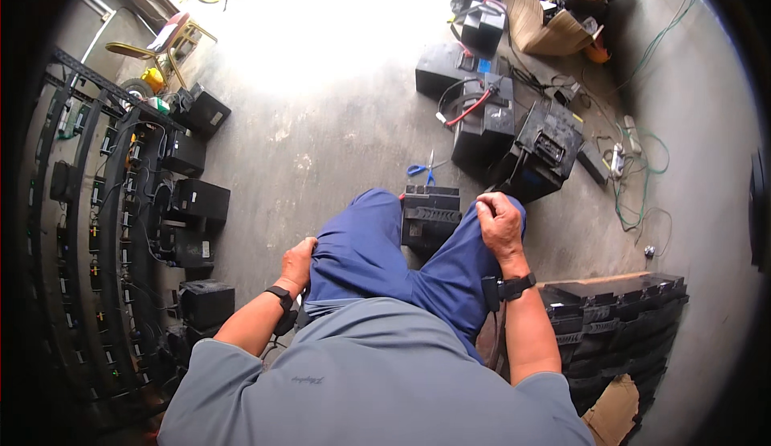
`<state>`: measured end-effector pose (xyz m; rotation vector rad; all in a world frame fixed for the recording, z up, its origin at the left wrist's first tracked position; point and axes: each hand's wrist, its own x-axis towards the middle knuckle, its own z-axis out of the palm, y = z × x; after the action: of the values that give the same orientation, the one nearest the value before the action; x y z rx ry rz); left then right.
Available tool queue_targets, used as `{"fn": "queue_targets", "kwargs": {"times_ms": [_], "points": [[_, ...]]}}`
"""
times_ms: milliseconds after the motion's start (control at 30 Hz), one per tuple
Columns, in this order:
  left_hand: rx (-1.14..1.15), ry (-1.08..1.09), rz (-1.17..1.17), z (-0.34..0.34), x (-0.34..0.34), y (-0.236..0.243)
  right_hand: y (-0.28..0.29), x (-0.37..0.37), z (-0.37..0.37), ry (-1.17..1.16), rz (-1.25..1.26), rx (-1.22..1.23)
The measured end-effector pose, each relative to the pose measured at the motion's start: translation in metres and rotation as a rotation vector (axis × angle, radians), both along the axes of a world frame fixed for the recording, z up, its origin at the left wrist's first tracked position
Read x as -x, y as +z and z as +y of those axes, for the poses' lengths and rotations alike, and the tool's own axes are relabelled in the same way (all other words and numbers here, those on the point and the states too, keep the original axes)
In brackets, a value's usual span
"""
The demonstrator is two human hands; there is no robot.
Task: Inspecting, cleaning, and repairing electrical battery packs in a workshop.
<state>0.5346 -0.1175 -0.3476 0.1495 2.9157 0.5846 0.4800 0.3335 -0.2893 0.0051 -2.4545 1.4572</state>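
Note:
My left hand rests against the outer side of my left thigh, its fingers loosely curled and partly hidden. On my right knee lies my right hand, closed with the fingers bent in and nothing visible in them. Between my knees stands a black battery with a ribbed top edge, partly covered by my legs. Just beyond it, blue-handled scissors lie on the floor, blades pointing away. Past my right knee sits a large black battery case, beside a black box with a red cable.
A rack with wired devices runs along the left, with several black boxes beside it. Stacked black batteries stand at right. Cables and a power strip lie by the right wall. A chair is far left.

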Motion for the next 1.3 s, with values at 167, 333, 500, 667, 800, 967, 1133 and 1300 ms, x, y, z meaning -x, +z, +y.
{"fn": "queue_targets", "kwargs": {"times_ms": [167, 333, 500, 667, 800, 967, 1133, 1300], "points": [[0.063, -0.044, -0.012, -0.018, -0.004, -0.012, 0.0, -0.002, 0.004, -0.036, 0.001, -0.043], [0.074, -0.101, -0.3, -0.028, 0.012, 0.023, -0.003, -0.007, 0.011, -0.065, 0.03, 0.013], [-0.246, -0.087, -0.772, -0.003, 0.082, 0.138, -0.005, -0.017, 0.019, -0.165, -0.015, 0.144], [-0.605, -0.278, -0.294, 0.102, 0.143, 0.147, 0.002, -0.012, 0.02, -0.159, -0.182, 0.242], [-0.729, -0.305, -0.205, 0.171, 0.17, 0.102, 0.034, 0.016, 0.031, -0.136, -0.397, 0.723], [-0.333, -0.26, -0.215, 0.227, 0.182, 0.02, 0.043, 0.086, 0.02, -0.137, -0.24, 0.563], [-0.142, -0.474, -0.372, 0.226, 0.143, -0.037, -0.041, 0.107, -0.022, 0.151, -0.53, -0.034], [-0.021, -0.54, -0.454, 0.228, 0.15, -0.055, -0.107, 0.055, -0.038, 0.382, -0.765, -0.471]]}}
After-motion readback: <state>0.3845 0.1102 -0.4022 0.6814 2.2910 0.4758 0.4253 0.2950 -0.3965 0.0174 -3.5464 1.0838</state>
